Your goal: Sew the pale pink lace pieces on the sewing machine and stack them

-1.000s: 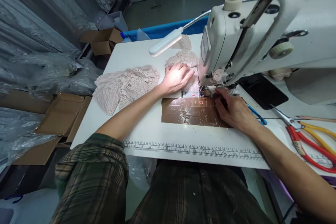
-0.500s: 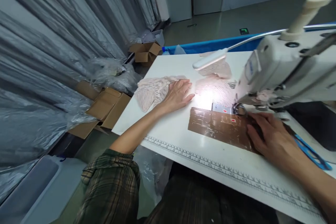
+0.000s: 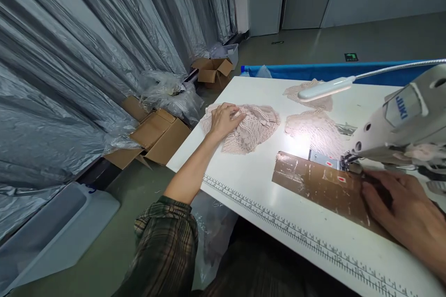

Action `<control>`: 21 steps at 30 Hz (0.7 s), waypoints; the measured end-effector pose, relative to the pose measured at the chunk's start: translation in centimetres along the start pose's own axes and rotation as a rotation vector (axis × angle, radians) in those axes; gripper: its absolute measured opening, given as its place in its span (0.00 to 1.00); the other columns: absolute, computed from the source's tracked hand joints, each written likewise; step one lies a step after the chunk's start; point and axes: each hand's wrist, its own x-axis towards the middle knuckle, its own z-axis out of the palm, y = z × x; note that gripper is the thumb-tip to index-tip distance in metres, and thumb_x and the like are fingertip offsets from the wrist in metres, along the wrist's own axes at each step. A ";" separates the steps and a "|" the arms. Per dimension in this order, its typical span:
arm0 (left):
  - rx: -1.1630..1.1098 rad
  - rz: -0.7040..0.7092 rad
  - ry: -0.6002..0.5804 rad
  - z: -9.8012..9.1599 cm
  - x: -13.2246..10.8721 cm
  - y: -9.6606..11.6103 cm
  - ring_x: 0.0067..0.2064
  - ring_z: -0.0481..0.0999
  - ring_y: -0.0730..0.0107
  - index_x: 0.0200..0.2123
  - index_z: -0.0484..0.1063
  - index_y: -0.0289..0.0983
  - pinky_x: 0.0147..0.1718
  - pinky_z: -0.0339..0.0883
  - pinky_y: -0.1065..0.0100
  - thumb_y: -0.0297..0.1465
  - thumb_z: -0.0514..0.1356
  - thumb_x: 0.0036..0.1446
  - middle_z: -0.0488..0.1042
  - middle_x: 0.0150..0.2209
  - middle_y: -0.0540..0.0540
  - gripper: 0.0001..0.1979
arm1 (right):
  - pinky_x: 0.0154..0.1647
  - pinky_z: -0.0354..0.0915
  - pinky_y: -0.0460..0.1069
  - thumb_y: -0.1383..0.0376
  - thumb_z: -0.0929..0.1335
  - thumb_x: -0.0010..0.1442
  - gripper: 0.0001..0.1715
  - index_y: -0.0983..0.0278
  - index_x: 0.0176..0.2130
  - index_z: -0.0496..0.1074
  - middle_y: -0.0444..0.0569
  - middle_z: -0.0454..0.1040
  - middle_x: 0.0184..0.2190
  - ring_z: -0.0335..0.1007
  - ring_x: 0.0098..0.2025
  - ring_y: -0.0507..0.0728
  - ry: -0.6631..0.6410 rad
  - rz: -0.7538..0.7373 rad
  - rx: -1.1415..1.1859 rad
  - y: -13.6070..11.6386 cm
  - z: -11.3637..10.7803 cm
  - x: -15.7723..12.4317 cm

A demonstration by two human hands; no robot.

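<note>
A pale pink lace piece lies on the white tabletop. My left hand rests on its left part, thumb apart from the other fingers. At the right stands a white sewing machine. My right hand is beside its presser foot, fingers bent; whatever they hold is hidden. The thumb side lies over a scuffed brown plate in front of the needle area. Behind the plate, more pink lace spreads under the bright lamp light, close to the presser foot.
A white lamp on a bendable arm hangs above another lace piece. A printed ruler runs along the front table edge. Cardboard boxes, plastic bags and a grey bin stand on the floor at left.
The view has swung, shifting the scene to the right. My left hand has moved left across the lace, uncovering its right part. My right hand stays by the presser foot.
</note>
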 end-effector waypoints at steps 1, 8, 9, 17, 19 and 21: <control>-0.005 0.017 -0.004 0.1 0.0 0.1 0.53 0.75 0.57 0.36 0.79 0.38 0.57 0.64 0.57 0.33 0.64 0.62 0.78 0.47 0.43 0.06 | 0.38 0.75 0.64 0.48 0.59 0.61 0.29 0.62 0.48 0.74 0.60 0.76 0.41 0.78 0.39 0.70 -0.012 0.027 0.005 0.1 -0.1 0.1; -0.176 0.037 0.002 -0.2 -1.2 2.2 0.40 0.76 0.67 0.45 0.73 0.37 0.42 0.67 0.67 0.22 0.51 0.65 0.77 0.39 0.48 0.13 | 0.33 0.70 0.59 0.59 0.64 0.62 0.10 0.58 0.40 0.74 0.55 0.78 0.36 0.76 0.35 0.64 0.103 -0.049 0.164 -0.5 -0.9 -0.2; -0.233 0.034 -0.016 -0.2 -1.7 3.1 0.38 0.75 0.68 0.45 0.73 0.37 0.40 0.67 0.68 0.22 0.50 0.64 0.77 0.37 0.48 0.13 | 0.36 0.71 0.58 0.61 0.66 0.62 0.08 0.58 0.40 0.74 0.55 0.78 0.37 0.76 0.37 0.63 0.127 -0.105 0.226 -1.0 -1.1 -0.3; -0.553 0.395 -0.646 -0.8 -10.5 15.1 0.30 0.70 0.74 0.32 0.75 0.35 0.30 0.63 0.72 0.33 0.59 0.65 0.74 0.30 0.49 0.10 | 0.59 0.69 0.61 0.56 0.72 0.62 0.37 0.59 0.66 0.65 0.59 0.71 0.59 0.69 0.61 0.64 -0.061 -0.411 0.511 -7.0 -4.2 -1.2; -0.557 0.522 -0.738 -1.5 -12.3 17.1 0.28 0.69 0.75 0.31 0.75 0.34 0.30 0.62 0.72 0.31 0.59 0.66 0.72 0.27 0.50 0.11 | 0.64 0.65 0.62 0.53 0.73 0.60 0.45 0.59 0.70 0.60 0.59 0.68 0.63 0.65 0.65 0.66 -0.197 -0.388 0.591 -8.3 -5.5 -1.9; -0.562 0.606 -0.795 -2.4 -13.2 18.1 0.29 0.70 0.74 0.32 0.75 0.33 0.31 0.62 0.71 0.29 0.58 0.66 0.74 0.28 0.49 0.10 | 0.63 0.65 0.60 0.52 0.74 0.60 0.40 0.59 0.66 0.66 0.56 0.73 0.59 0.69 0.61 0.64 -0.396 -0.308 0.687 -9.3 -6.9 -2.7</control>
